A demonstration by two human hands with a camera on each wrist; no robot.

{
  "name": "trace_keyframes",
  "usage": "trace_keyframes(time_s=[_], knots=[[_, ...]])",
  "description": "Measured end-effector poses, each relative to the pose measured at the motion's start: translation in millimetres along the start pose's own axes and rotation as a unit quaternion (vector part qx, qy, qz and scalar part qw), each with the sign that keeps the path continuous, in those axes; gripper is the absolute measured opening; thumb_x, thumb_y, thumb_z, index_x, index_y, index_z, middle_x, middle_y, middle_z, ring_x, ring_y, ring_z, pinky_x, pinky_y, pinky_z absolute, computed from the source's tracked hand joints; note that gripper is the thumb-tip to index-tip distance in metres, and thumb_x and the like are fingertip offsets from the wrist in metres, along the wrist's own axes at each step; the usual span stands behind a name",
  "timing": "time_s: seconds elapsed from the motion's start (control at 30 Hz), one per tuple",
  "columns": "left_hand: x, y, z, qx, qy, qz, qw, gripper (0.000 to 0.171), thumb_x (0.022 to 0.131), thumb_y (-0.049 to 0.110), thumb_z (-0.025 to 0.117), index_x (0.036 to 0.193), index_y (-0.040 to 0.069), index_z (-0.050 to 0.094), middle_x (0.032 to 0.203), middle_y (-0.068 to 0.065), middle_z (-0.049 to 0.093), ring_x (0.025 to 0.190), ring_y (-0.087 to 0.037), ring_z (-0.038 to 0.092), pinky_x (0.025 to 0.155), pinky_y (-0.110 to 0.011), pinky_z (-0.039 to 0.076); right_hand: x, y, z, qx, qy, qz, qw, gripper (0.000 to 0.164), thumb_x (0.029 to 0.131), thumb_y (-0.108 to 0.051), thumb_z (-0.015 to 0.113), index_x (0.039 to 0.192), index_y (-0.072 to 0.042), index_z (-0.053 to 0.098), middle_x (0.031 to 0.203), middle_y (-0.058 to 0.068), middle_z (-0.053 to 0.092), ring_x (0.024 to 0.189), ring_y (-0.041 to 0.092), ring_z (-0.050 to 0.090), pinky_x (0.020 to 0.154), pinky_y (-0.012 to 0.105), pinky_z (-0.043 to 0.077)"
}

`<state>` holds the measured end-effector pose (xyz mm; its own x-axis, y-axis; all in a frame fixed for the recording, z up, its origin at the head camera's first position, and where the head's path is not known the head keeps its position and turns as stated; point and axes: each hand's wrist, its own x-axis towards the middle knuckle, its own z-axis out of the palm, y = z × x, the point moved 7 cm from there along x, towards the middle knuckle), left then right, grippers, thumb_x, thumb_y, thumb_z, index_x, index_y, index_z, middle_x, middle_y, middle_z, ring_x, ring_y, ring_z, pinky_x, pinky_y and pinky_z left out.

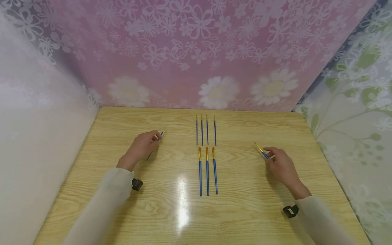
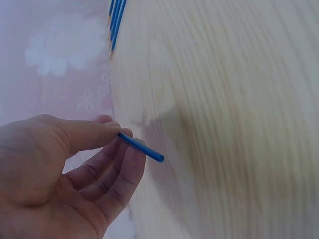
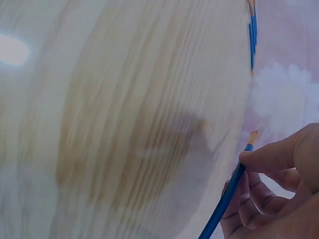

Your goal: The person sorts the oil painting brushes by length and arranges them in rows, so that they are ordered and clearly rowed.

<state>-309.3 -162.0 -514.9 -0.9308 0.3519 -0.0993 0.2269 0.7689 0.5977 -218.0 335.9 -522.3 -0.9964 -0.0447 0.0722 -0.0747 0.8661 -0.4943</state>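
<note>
My left hand (image 1: 144, 144) pinches a thin blue paintbrush (image 2: 142, 147) between thumb and fingers, above the left part of the table. Its fine tip points away in the head view. On the right, my right hand (image 1: 283, 166) pinches another blue paintbrush (image 3: 229, 196) with a gold ferrule, bristles pointing forward and left. Between the hands, several thin dark-blue paintbrushes (image 1: 202, 132) lie in a row at the back. Nearer to me lie three thicker blue paintbrushes (image 1: 207, 177) with brown bristles, side by side, bristle ends away from me.
The wood-grain table (image 1: 153, 217) ends at a pink flowered backdrop (image 1: 171, 68). Pale patterned sheets flank it at left (image 1: 39, 112) and right (image 1: 364, 149). A black wrist device (image 1: 137, 184) is by the left cuff, another (image 1: 290, 211) by the right.
</note>
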Motion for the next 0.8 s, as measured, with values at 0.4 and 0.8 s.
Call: trace_keyframes(time_s=[0.4,0.8], knots=[[29.5,28.7,19.2,-0.006,-0.018,-0.009,0.9998,0.028,0.114,0.012,0.055,0.139,0.007,0.067,0.128,-0.02,0.074,0.103,-0.033,0.073,0.089,-0.049,0.059,-11.6,-48.8,17.1,0.009,-0.016,-0.039,0.999,0.026,0.105,0.006,0.063,0.126,-0.004,0.075,0.116,0.02,0.066,0.093,0.028,0.065,0.073,0.04,0.052],[62.3,44.7,39.0,-0.009,-0.024,-0.003,0.9997,0.032,0.112,0.013,0.056,0.142,0.008,0.066,0.127,-0.016,0.072,0.107,-0.033,0.068,0.093,-0.049,0.055,-16.4,-89.1,35.0,0.038,-0.023,-0.063,0.997,0.033,0.105,0.007,0.061,0.133,-0.004,0.074,0.119,0.018,0.066,0.089,0.02,0.063,0.069,0.029,0.049]])
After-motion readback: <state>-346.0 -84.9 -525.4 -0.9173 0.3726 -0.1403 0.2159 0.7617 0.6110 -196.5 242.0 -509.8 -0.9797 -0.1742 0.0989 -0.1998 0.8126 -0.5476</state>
